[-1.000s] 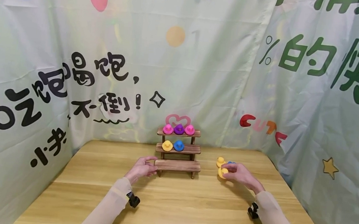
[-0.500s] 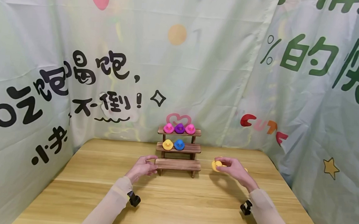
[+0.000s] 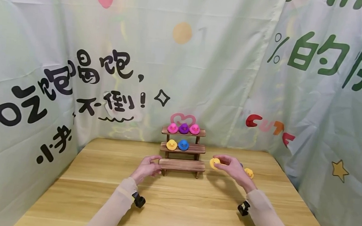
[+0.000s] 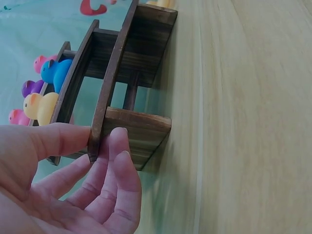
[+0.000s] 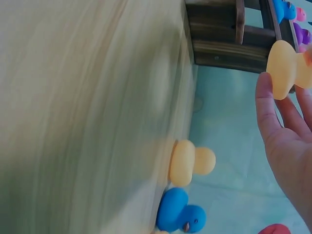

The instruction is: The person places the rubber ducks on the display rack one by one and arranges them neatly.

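Observation:
A three-step wooden display stand (image 3: 182, 165) stands at the table's back. My left hand (image 3: 147, 167) pinches the left end of its lowest step; in the left wrist view the thumb lies on top, fingers below. My right hand (image 3: 234, 168) holds a yellow rubber duck (image 3: 214, 163) between thumb and fingers, raised just right of the lowest step. On the middle step sit a yellow duck (image 3: 171, 145) and a blue duck (image 3: 183, 145), leaving bare wood to their right. The top step carries a pink duck (image 3: 172, 128), a purple duck (image 3: 184, 128) and another pink duck (image 3: 195, 129).
Behind my right hand another yellow duck (image 3: 249, 172) rests on the wooden table (image 3: 175, 206). The right wrist view shows a loose yellow duck (image 5: 183, 163) beside a loose blue duck (image 5: 174, 210). Printed cloth (image 3: 220, 77) hangs around the table's back and sides.
My right hand has lifted the yellow duck from the loose ducks and carried it left toward the stand. My left hand keeps its place on the lowest step.

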### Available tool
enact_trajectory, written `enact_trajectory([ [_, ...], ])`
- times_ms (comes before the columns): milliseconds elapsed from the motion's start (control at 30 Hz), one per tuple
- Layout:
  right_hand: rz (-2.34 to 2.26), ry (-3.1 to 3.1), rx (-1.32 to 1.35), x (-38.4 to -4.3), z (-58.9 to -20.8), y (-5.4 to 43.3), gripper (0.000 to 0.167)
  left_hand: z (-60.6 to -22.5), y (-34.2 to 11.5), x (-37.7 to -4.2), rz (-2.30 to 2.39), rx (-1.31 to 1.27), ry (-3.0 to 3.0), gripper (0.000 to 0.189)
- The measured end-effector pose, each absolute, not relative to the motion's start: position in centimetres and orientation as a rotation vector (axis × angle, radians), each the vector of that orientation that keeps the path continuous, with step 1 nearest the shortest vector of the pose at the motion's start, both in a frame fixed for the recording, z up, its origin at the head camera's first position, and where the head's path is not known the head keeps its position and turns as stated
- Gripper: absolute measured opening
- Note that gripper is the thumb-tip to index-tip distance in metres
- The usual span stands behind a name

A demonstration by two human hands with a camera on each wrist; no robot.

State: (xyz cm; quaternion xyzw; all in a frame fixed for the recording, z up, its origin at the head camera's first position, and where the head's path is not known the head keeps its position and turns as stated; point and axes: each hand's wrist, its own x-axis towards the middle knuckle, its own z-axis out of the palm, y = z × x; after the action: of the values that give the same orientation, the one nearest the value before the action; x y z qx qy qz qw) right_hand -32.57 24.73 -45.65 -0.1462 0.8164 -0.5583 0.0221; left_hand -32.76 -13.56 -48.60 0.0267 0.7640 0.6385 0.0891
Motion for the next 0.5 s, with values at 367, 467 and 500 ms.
enact_trajectory([
  [367, -1.906, 2.478, -0.434, -32.8, -45.4, 22.4, 0.052, -48.5, -13.7, -32.8, 1.933, 0.075, 2.235, 0.054],
  [467, -1.939, 2.479, -0.400, -32.9, -45.3, 22.0, 0.051, -48.5, -13.7, -32.8, 1.937, 0.083, 2.243, 0.053],
  [500, -1.952, 2.477, -0.391, -33.0, -45.3, 21.9, 0.051, -48.6, -13.7, -32.8, 1.939, 0.086, 2.245, 0.053],
])
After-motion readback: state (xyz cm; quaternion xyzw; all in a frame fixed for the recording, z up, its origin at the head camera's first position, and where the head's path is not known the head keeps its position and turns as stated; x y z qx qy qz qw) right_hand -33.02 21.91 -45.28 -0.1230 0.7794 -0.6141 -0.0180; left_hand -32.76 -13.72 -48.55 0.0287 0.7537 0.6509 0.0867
